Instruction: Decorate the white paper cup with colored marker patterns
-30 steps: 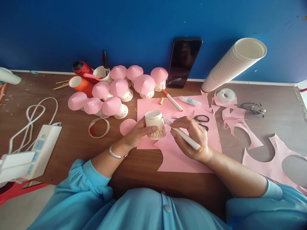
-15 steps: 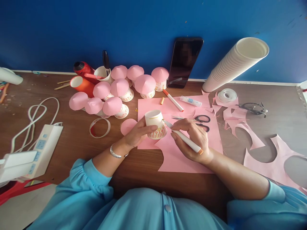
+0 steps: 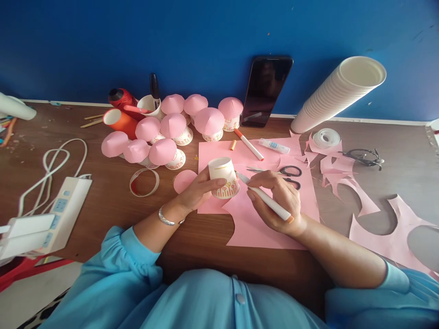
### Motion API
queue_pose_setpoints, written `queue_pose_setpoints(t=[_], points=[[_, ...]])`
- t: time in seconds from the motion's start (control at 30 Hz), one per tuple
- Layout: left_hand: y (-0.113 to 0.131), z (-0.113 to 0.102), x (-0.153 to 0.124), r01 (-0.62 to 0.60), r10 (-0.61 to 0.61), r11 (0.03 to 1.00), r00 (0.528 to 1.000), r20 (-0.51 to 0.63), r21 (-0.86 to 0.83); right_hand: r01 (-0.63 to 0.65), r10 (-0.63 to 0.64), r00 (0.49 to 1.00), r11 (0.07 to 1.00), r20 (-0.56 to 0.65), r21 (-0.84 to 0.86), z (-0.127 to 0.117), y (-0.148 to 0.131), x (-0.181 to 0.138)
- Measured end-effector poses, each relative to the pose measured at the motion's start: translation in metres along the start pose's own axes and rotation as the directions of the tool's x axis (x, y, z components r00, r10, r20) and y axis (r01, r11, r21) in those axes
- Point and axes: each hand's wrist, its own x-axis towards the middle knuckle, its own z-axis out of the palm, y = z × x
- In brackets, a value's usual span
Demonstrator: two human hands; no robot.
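My left hand [image 3: 199, 189] is closed round a white paper cup [image 3: 221, 170], held upside down above the pink paper. Red and yellow flower-like drawings circle its wide lower part, and a yellow line runs near the top. In my right hand [image 3: 279, 198] is a white marker [image 3: 272, 203] with an orange end, its tip close to the cup's right side; I cannot tell whether it touches. Pink paper [image 3: 267, 230] lies beneath my hands. Black-handled scissors [image 3: 291, 171], an orange-capped marker [image 3: 248, 144], a loose marker cap [image 3: 233, 145] and a glue bottle [image 3: 274, 146] rest on it.
Several small cups with pink cone roofs [image 3: 163, 151] stand at the back left. A phone [image 3: 267, 91] and a tall cup stack [image 3: 338, 93] lean on the blue wall. Paper scraps [image 3: 377, 233] and glasses [image 3: 363, 157] lie right; a tape ring [image 3: 144, 183] and power strip [image 3: 66, 214] are left.
The marker tip has shifted slightly away from the cup's side, with my right hand moving a little right. The whole view has also shifted slightly.
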Motion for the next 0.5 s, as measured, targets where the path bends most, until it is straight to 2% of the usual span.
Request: queue_pose_setpoints(t=[0.27,0.5], points=[[-0.001,-0.003,-0.001,0.022,-0.022,0.997,1.000,-0.002,0.075,0.235,-0.236,0.971,0.972,0.051,0.014,0.002,-0.011,0.000],[-0.005,0.000,-0.001,-0.013,0.021,0.984,0.999,-0.041,0.179,0.208,-0.207,0.978,0.977,0.033,-0.052,0.007,-0.012,0.002]])
